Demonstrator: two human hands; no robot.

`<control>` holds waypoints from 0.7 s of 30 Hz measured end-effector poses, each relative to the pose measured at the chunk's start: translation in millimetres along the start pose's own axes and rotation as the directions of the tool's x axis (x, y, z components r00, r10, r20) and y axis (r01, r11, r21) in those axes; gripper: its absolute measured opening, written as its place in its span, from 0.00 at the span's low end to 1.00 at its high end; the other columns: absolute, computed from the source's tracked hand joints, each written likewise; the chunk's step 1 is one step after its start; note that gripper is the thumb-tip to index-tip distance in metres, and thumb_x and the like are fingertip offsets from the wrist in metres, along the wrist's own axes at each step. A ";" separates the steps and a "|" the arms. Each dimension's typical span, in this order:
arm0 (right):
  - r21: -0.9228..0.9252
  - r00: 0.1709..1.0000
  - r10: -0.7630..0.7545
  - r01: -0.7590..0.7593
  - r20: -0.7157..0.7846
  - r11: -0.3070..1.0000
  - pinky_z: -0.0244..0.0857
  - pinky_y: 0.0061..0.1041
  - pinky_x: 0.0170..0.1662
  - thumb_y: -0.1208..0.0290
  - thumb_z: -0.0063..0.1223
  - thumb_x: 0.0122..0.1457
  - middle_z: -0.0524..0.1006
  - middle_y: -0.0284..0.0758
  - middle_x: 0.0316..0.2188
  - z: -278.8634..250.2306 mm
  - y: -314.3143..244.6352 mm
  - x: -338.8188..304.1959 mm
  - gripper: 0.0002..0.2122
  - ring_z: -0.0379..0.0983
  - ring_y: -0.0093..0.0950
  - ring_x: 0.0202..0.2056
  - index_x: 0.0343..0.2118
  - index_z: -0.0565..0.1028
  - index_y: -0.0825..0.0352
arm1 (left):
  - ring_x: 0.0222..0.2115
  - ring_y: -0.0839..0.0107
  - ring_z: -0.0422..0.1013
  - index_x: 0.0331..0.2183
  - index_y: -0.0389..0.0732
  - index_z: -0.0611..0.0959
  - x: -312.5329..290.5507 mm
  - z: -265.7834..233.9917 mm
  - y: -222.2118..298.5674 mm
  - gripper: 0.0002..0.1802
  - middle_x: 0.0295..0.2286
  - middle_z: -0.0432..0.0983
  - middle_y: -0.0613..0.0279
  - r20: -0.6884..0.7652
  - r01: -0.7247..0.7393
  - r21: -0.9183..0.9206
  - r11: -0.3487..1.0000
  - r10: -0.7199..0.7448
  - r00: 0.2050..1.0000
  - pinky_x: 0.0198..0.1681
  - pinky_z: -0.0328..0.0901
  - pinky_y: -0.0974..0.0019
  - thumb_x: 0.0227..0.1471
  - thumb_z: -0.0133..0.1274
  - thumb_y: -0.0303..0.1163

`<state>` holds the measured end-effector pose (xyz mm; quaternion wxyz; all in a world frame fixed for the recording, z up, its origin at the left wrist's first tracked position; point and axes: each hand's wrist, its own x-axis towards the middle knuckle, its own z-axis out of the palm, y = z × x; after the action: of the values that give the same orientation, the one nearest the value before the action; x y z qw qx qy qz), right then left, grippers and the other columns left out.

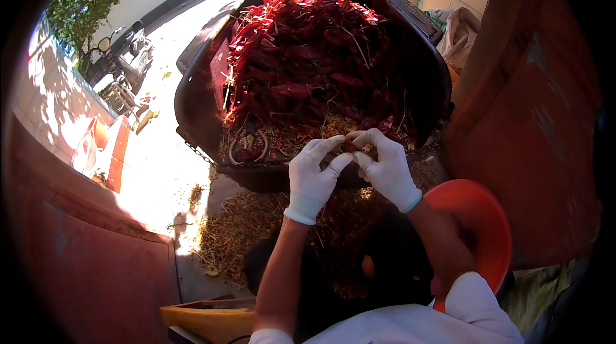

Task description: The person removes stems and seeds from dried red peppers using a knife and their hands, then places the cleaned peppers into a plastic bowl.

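Both my hands wear white gloves with pale blue cuffs and meet above the near edge of a dark cart (443, 87). A small dark red piece of dried chili pepper (348, 147) shows between the fingertips. My left hand (314, 174) pinches it from one side with thumb and forefinger. My right hand (389, 166) closes on it from the other side, its fingers curled. Much of the piece is hidden by the gloves. Behind my hands, a big heap of dried red chili peppers (301, 55) fills the cart, mixed with stems.
Loose seeds and stem bits (234, 235) litter the ground below the cart. An orange-red plastic basin (497, 228) stands by my right arm. A yellow wooden stool (208, 321) is at lower left. Red door panels (96, 260) flank me. A parked motorcycle (125, 55) stands outside, far left.
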<state>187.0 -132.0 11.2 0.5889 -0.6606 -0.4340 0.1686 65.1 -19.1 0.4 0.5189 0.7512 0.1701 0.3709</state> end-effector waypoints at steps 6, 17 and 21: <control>0.165 0.962 0.264 -0.271 0.063 0.948 0.70 0.22 0.28 0.76 0.59 0.56 0.81 0.36 0.35 -0.2 -13.8 -23.7 0.19 0.76 0.21 0.24 0.52 0.70 0.69 | 0.28 0.74 0.75 0.38 0.36 0.85 -8.0 2.4 -3.4 0.10 0.29 0.78 0.62 -0.017 0.105 -0.096 0.990 -0.107 0.994 0.31 0.69 0.71 0.52 0.61 0.27; -0.244 0.997 -0.073 0.062 -0.036 0.968 0.70 0.33 0.33 0.70 0.60 0.57 0.78 0.47 0.29 14.5 12.0 -35.3 0.13 0.77 0.44 0.31 0.43 0.73 0.69 | 0.26 0.65 0.76 0.34 0.41 0.84 -12.7 20.7 2.1 0.06 0.29 0.78 0.60 -0.139 -0.293 0.368 0.883 0.363 0.921 0.29 0.71 0.67 0.52 0.61 0.28; -0.041 0.993 0.106 -0.104 0.053 0.994 0.68 0.27 0.30 0.72 0.54 0.61 0.76 0.41 0.23 10.1 3.4 -38.2 0.08 0.76 0.31 0.24 0.39 0.73 0.70 | 0.27 0.64 0.76 0.35 0.40 0.84 -15.3 23.7 3.5 0.05 0.30 0.77 0.58 -0.177 -0.250 0.282 0.926 0.306 0.935 0.31 0.71 0.67 0.53 0.60 0.26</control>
<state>159.2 -154.9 -5.5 0.5544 -0.6887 -0.4178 0.2091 71.8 -45.9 -6.7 0.3377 0.7831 0.1633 0.4960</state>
